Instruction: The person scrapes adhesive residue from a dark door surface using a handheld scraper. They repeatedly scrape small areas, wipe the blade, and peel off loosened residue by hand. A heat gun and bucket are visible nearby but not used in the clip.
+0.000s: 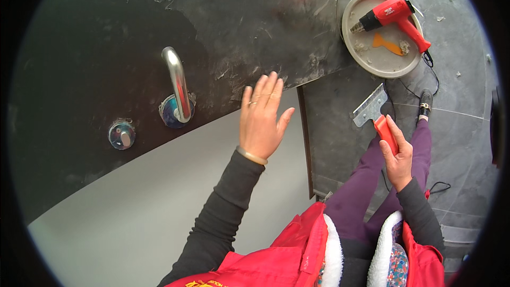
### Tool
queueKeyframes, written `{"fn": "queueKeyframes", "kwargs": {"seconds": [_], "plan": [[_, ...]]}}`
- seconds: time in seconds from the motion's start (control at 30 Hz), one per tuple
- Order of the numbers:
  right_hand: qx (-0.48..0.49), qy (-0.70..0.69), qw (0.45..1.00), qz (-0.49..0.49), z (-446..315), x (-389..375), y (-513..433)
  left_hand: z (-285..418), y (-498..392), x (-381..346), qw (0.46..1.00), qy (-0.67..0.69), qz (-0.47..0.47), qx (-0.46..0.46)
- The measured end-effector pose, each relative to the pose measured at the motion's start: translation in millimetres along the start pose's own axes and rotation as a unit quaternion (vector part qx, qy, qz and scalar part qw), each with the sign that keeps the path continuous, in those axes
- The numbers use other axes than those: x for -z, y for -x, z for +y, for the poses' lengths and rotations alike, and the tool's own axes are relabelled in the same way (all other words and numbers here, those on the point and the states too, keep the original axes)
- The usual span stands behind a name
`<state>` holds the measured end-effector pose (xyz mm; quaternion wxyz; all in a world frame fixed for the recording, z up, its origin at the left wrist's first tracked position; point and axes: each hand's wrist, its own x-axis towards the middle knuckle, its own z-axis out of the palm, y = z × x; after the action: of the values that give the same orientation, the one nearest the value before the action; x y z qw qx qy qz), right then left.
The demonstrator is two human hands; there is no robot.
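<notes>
My left hand point(261, 121), with a ring and a pale bangle, is held flat with its thumb apart and holds nothing. Its fingertips are over the lower edge of a dark door panel point(119, 48); whether they touch it I cannot tell. Scuffs and loose residue mark the panel there. To the left, a curved metal door handle point(177, 83) and a round thumb-turn lock point(122, 134) are fitted, with film on their base plates. My right hand point(398, 163) grips the red handle of a wide-bladed scraper point(370, 105), its blade away from me and touching nothing.
A bucket point(374, 63) with a wire handle stands on the grey tiled floor point(458, 147). On its lid lie a red heat gun point(394, 12), an orange plastic scraper point(386, 44) and scraps. A black cord trails near my shoe. More scraps dot the floor. A pale wall point(159, 207) borders the door.
</notes>
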<state>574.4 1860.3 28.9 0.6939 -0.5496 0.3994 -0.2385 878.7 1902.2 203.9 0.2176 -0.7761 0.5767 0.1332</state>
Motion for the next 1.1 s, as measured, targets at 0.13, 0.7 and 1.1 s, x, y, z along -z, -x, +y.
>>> {"fn": "queueKeyframes", "kwargs": {"seconds": [0.13,0.7,1.1], "plan": [[-0.041,0.007,0.999,0.001,-2.4,-2.4,0.1,-5.8,16.0,10.6,0.986,-0.056,0.145,0.058],[-0.052,-0.315,0.939,-0.132,-148.5,-201.4,-24.2,1.1,82.5,-1.0,0.703,0.673,0.119,0.196],[-0.053,-0.311,0.947,-0.059,-195.1,-260.9,-20.1,-38.9,86.5,20.9,0.530,0.811,0.063,0.240]]}}
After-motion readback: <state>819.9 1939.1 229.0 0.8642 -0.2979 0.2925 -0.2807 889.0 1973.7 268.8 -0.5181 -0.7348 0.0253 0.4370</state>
